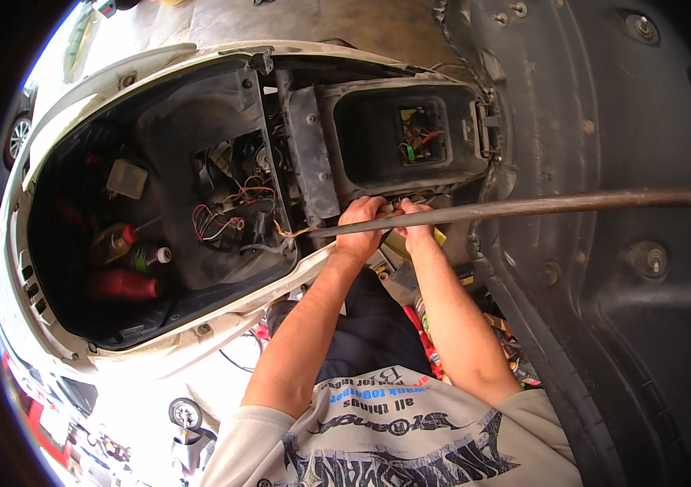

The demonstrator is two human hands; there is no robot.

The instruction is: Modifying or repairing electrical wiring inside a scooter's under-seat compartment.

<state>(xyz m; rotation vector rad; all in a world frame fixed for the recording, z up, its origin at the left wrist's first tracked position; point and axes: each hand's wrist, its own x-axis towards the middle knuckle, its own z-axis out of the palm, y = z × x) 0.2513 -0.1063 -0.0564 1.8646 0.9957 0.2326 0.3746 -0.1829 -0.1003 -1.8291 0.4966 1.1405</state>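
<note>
My left hand (361,226) and my right hand (417,225) are close together at the near side of an opened scooter body. Their fingers are closed, meeting around something small and dark at the body's edge that I cannot make out. A long dark sleeved cable (524,208) passes over both hands from the right. Thin yellow and orange wires (290,233) come out at its left end. Just beyond my fingers is a black rectangular box (345,180), with red and green wires (417,146) showing through an opening in its floor.
The large black storage well (175,122) at left holds loose wires (215,223), bottles (150,256) and a clear small box (127,178). A white body panel (240,307) borders it. The raised black seat underside (605,122), with bolts, fills the right. Cluttered items lie below my right arm.
</note>
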